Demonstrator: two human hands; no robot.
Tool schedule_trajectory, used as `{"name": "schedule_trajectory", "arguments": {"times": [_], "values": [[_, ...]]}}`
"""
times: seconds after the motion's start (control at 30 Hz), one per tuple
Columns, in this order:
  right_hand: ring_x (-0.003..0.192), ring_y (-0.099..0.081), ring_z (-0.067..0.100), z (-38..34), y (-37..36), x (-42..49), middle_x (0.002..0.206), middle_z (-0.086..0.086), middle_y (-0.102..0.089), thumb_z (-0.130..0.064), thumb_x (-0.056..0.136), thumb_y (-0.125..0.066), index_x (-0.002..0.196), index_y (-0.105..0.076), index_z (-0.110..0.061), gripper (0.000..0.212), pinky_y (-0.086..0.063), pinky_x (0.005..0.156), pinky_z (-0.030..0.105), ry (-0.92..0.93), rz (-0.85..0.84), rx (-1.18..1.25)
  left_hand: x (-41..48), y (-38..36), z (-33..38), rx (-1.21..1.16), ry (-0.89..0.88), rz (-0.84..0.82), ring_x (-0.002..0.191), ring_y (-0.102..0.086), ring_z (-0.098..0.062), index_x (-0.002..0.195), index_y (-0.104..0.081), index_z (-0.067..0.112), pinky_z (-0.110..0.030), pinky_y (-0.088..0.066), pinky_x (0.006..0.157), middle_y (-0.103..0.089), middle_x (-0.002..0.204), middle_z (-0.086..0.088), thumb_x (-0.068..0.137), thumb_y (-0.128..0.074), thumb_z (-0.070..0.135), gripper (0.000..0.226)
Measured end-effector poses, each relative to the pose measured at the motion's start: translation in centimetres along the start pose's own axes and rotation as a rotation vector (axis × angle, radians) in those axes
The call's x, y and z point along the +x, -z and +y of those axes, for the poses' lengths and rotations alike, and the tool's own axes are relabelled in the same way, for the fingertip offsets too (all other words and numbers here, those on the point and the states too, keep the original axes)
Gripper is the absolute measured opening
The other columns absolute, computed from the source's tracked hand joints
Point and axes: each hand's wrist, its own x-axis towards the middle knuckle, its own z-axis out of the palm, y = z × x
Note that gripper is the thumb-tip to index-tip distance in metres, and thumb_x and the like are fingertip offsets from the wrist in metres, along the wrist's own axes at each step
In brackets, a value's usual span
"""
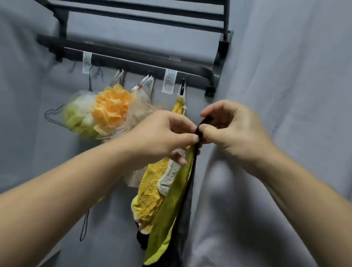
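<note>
A lime-green cloth with black trim [167, 220] hangs down from both my hands. My left hand [161, 135] pinches its top edge, and my right hand [230, 129] pinches the black loop [202, 126] at that top. Both hands are just below and right of the black towel rack's hook bar [135, 65]. A yellow textured mitt [151, 188] hangs from the rightmost hook [183, 82], partly behind my left hand.
An orange bath pouf [111, 108], a green-white pouf [78, 115] and a beige mesh pouf [143, 103] hang from other hooks. Slatted black shelf bars [132, 0] jut out overhead. Grey fabric [298, 105] covers the wall and right side.
</note>
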Motion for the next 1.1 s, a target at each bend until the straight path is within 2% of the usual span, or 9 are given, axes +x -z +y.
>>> {"name": "schedule_trajectory", "arguments": {"times": [0.13, 0.23, 0.43, 0.53, 0.63, 0.77, 0.9, 1.03, 1.1], "values": [[0.068, -0.063, 0.025, 0.4, -1.3, 2.1, 0.072, 0.011, -0.058, 0.014, 0.079, -0.066, 0.088, -0.064, -0.015, 0.030, -0.062, 0.075, 0.048, -0.056, 0.053, 0.067, 1.7, 1.9, -1.0, -0.273, 0.070, 0.012, 0.071, -0.069, -0.015, 0.089, -0.068, 0.003, -0.026, -0.061, 0.064, -0.069, 0.086, -0.011, 0.091, -0.066, -0.006, 0.009], [0.060, -0.062, 0.016, 1.0, -3.0, 3.4, 0.067, 0.004, -0.061, 0.013, 0.080, -0.070, 0.083, -0.065, -0.012, 0.026, -0.062, 0.071, 0.043, -0.129, 0.132, 0.153, 2.8, 2.9, -1.6, -0.372, 0.109, 0.025, 0.070, -0.067, -0.017, 0.087, -0.069, 0.009, -0.026, -0.061, 0.060, -0.071, 0.083, -0.009, 0.094, -0.066, 0.002, 0.010], [0.061, -0.062, 0.014, 2.6, -6.4, 6.1, 0.080, 0.006, -0.070, -0.002, 0.088, -0.068, 0.084, -0.071, -0.013, 0.013, -0.052, 0.056, 0.025, -0.314, 0.282, 0.402, 5.5, 3.9, -2.1, -0.268, 0.109, 0.188, 0.065, -0.063, -0.012, 0.086, -0.066, 0.015, -0.020, -0.053, 0.048, -0.067, 0.090, -0.009, 0.099, -0.062, 0.013, 0.014], [0.066, -0.062, 0.019, 2.9, -7.6, 7.9, 0.087, 0.010, -0.072, -0.004, 0.089, -0.065, 0.087, -0.070, -0.015, 0.013, -0.049, 0.050, 0.023, -0.338, 0.382, 0.444, 7.3, 4.3, -2.1, -0.228, 0.097, 0.225, 0.071, -0.066, -0.018, 0.089, -0.066, 0.017, -0.020, -0.052, 0.045, -0.068, 0.092, -0.011, 0.099, -0.061, 0.011, 0.012], [0.067, -0.060, 0.021, 2.8, -8.1, 9.5, 0.081, 0.008, -0.068, -0.008, 0.092, -0.065, 0.084, -0.066, -0.017, 0.012, -0.043, 0.039, 0.018, -0.354, 0.433, 0.483, 9.2, 4.9, -1.9, -0.221, 0.092, 0.234, 0.075, -0.068, -0.024, 0.090, -0.066, 0.018, -0.021, -0.051, 0.044, -0.071, 0.088, -0.010, 0.098, -0.061, 0.010, 0.012], [0.075, -0.063, 0.020, 3.2, -7.9, 11.7, 0.086, 0.007, -0.070, -0.014, 0.093, -0.066, 0.084, -0.067, -0.017, 0.009, -0.045, 0.049, 0.022, -0.354, 0.459, 0.427, 11.3, 6.1, -1.7, -0.172, 0.080, 0.224, 0.061, -0.067, -0.014, 0.086, -0.071, 0.022, -0.021, -0.048, 0.044, -0.074, 0.080, -0.004, 0.095, -0.068, 0.018, 0.010], [0.060, -0.056, 0.009, 3.8, -7.7, 13.1, 0.079, 0.003, -0.066, -0.011, 0.094, -0.064, 0.088, -0.066, -0.015, 0.008, -0.044, 0.045, 0.017, -0.378, 0.490, 0.433, 13.0, 6.3, -1.6, -0.206, 0.136, 0.230, 0.056, -0.066, -0.012, 0.092, -0.068, 0.020, -0.019, -0.043, 0.043, -0.074, 0.082, -0.007, 0.095, -0.066, 0.016, 0.005], [0.053, -0.052, 0.012, 4.4, -7.8, 14.5, 0.071, 0.006, -0.062, 0.000, 0.091, -0.062, 0.080, -0.065, -0.014, 0.018, -0.039, 0.035, 0.016, -0.375, 0.572, 0.493, 14.6, 5.2, -1.5, -0.298, 0.166, 0.311, 0.040, -0.062, -0.010, 0.081, -0.063, 0.020, -0.017, -0.037, 0.041, -0.067, 0.055, 0.001, 0.091, -0.057, 0.005, 0.019], [0.053, -0.053, 0.012, 4.5, -7.8, 15.1, 0.074, 0.008, -0.065, 0.003, 0.088, -0.062, 0.078, -0.067, -0.013, 0.019, -0.040, 0.039, 0.017, -0.357, 0.589, 0.494, 15.1, 4.8, -1.6, -0.327, 0.143, 0.347, 0.029, -0.053, -0.006, 0.081, -0.061, 0.019, -0.015, -0.034, 0.037, -0.058, 0.042, 0.006, 0.091, -0.056, 0.002, 0.020]]}}
